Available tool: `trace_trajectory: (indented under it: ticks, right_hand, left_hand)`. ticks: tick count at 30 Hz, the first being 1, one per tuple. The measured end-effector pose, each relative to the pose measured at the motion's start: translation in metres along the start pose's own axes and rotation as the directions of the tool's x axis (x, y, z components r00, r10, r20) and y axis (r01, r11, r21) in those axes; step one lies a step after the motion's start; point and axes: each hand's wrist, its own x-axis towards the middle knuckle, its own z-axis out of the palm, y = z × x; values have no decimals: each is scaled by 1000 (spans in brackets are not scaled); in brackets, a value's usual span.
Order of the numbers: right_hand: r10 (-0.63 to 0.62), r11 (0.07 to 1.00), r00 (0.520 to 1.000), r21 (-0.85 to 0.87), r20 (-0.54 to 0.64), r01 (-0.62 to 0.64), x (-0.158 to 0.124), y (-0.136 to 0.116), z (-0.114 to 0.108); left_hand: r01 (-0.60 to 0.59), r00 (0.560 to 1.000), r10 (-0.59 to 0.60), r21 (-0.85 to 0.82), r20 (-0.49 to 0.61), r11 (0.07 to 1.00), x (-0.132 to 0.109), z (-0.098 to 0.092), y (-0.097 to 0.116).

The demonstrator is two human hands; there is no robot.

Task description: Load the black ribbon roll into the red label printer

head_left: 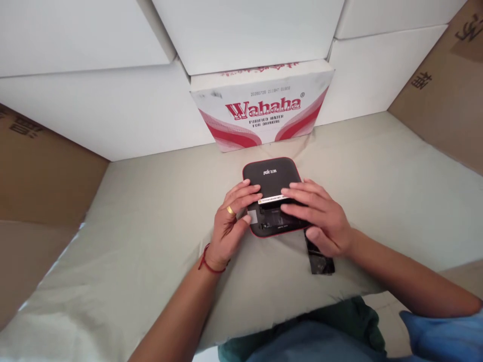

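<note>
A flat black device with rounded corners and a thin red rim point(269, 183) lies on the cloth-covered surface, its white logo upside down to me. Across its near half is an open recess point(277, 217) with a dark interior, edged by a narrow white label strip. My left hand point(236, 211) grips the left edge, fingers on top and thumb near a small grey patch. Fingers stretched out, my right hand point(320, 213) lies over the right side and part of the recess, hiding what is beneath. A crinkled black strip point(320, 257) lies below my right palm.
Behind the device stands a white and red Wahaha water carton point(264, 108) against stacked white boxes point(249, 30). Brown cardboard panels stand at the left point(41, 171) and right point(445, 90). The pale cloth point(151, 241) has folds along its near edge.
</note>
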Motion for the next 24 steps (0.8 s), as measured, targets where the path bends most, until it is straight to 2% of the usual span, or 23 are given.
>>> trace_trajectory:
  ticks: [2, 4, 7, 9, 11, 14, 17, 20, 22, 24]
  right_hand:
    - [-91, 995, 996, -41, -15, 90, -4, -9, 1]
    - [-130, 988, 991, -86, -31, 127, -8, -14, 2]
    - [-136, 987, 990, -89, -46, 132, -11, -14, 5]
    - [-127, 991, 991, -55, -35, 124, -11, -13, 5]
    - [-111, 993, 994, -31, -10, 111, -10, -12, 3]
    - [-117, 992, 992, -43, 42, 119, -7, -14, -3]
    - [-173, 980, 981, -81, 85, 180, -2, -17, -11]
    - [-196, 979, 976, -32, 92, 199, 7, -20, -20]
    - [-96, 995, 991, 18, 89, 95, 20, -22, -26]
    - [104, 995, 987, -5, 120, -104, 39, -23, -32]
  left_hand:
    - [87, 995, -90, -51, -46, 995, -5, 4, -5]
    - [182, 977, -197, -158, -84, 970, -9, 8, -10]
    - [312, 945, -328, -320, 2, 895, -11, 12, -14]
    - [387, 919, -388, -364, 74, 847, -11, 15, -13]
    - [425, 902, -422, -375, 94, 824, -11, 18, -10]
    - [408, 908, -412, -368, 72, 836, -11, 21, -12]
    - [368, 922, -387, -383, 30, 847, -12, 24, -18]
    - [340, 929, -370, -391, -3, 855, -13, 28, -26]
    - [307, 940, -341, -387, -21, 870, -14, 30, -31]
    - [276, 949, -313, -399, -29, 874, -14, 31, -34]
